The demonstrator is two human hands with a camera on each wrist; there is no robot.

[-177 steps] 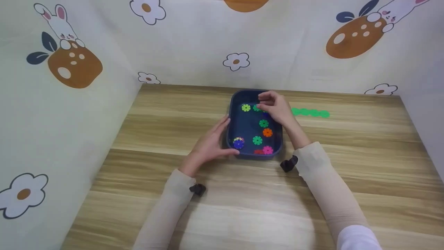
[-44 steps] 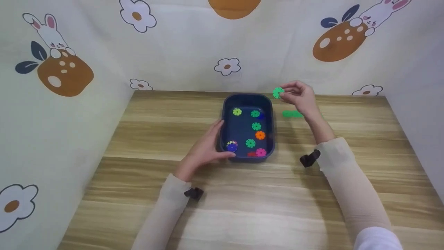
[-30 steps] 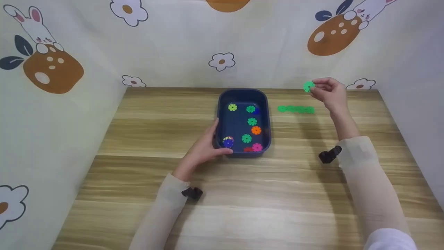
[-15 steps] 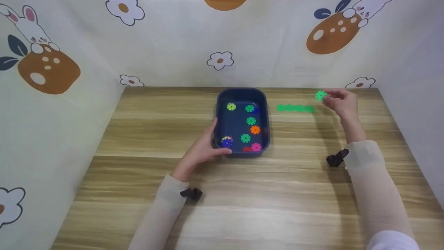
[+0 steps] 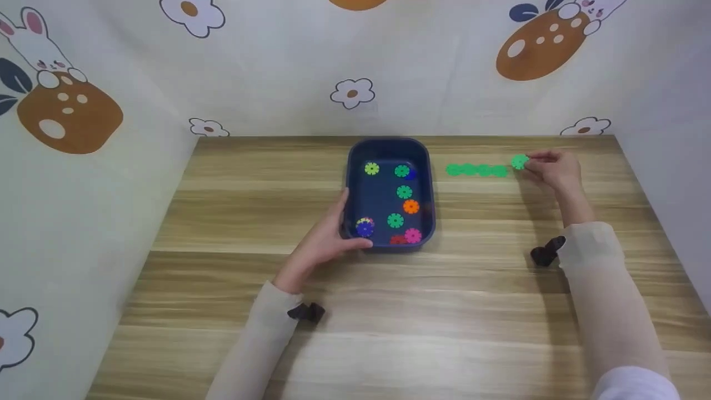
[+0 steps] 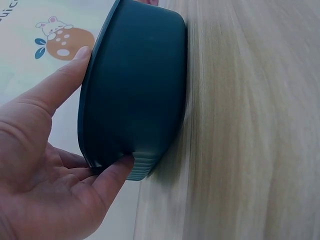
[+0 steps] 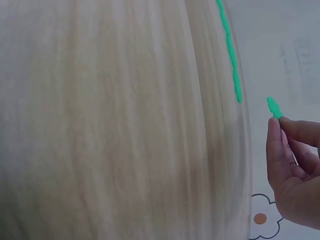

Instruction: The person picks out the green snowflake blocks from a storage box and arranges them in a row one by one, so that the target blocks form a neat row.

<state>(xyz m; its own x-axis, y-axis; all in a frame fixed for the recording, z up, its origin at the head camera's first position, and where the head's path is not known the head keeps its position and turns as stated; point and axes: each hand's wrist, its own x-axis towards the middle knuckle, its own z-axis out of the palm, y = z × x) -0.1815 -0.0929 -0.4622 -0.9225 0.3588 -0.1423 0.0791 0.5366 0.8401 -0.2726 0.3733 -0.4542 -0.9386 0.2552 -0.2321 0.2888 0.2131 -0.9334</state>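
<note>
In the head view my right hand point(image 5: 558, 169) pinches a green notched plastic disc point(image 5: 519, 161) between thumb and fingertips. The disc is held at the right end of a row of green discs point(image 5: 476, 170) lying on the table, with a small gap between. From the right wrist view, the held disc point(image 7: 274, 107) appears edge-on at my fingertips. My left hand point(image 5: 325, 239) grips the near left corner of a dark blue plastic box point(image 5: 397, 248). In the left wrist view, a fingertip presses the outer wall of the box point(image 6: 135, 85) and another digit lies along its rim.
Inside the box lie loose discs: a yellow-green one point(image 5: 371, 168), several green, an orange one point(image 5: 411, 206), a pink one point(image 5: 412, 236), red and blue ones. The wooden table point(image 5: 400, 311) meets a printed cloth backdrop point(image 5: 278, 72) behind and at the sides.
My right hand has come out of the box with a green disc, travelled right past the row, and lowered toward the row's right end. My left hand stays on the box.
</note>
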